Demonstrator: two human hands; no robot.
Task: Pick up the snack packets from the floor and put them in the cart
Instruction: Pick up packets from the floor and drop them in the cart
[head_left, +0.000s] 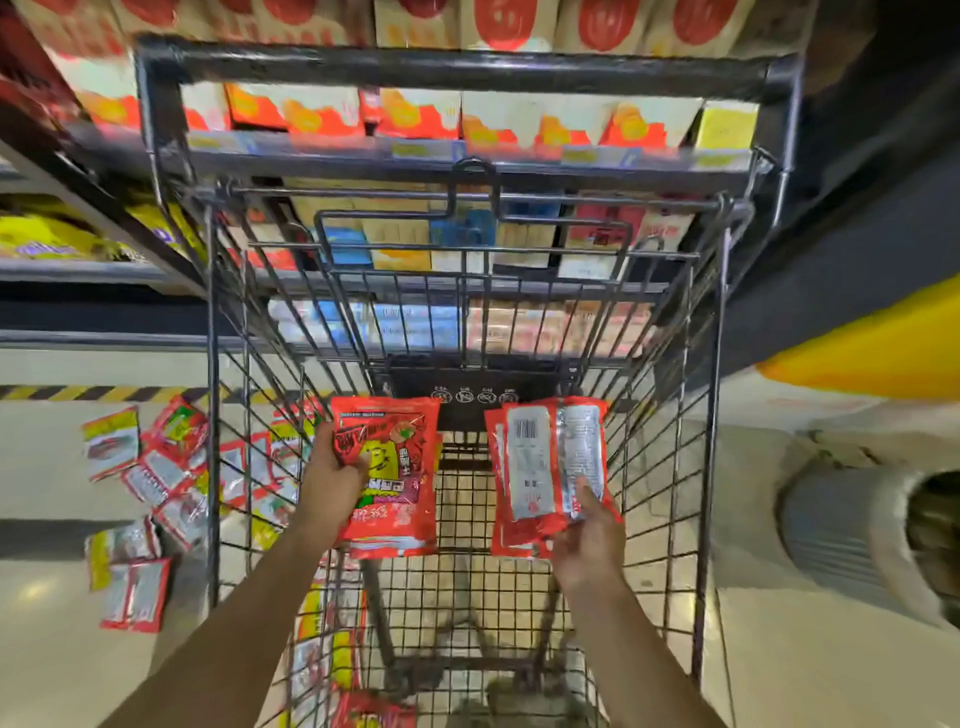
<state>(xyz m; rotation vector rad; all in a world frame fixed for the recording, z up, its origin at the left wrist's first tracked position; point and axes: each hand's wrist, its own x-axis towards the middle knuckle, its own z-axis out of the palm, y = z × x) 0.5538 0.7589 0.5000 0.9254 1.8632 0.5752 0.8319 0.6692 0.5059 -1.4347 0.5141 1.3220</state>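
Both my arms reach over the near edge of a black wire shopping cart (210, 322). My left hand (332, 475) grips a stack of red and yellow snack packets (400, 499), printed side up, above the cart's mesh bottom. My right hand (584, 540) holds a second stack of red packets (535, 467) turned to their silver label backs. Several more packets (150, 478) lie scattered on the pale floor left of the cart. A few packets (332, 644) show at the cart's near left, whether inside or under it I cannot tell.
Store shelves (415, 150) stacked with orange, white and blue boxes stand just beyond the cart. A yellow-black hazard strip (93, 393) runs along the floor at the shelf base. A grey ribbed bin (841, 540) sits on the right; a yellow object (878, 343) is above it.
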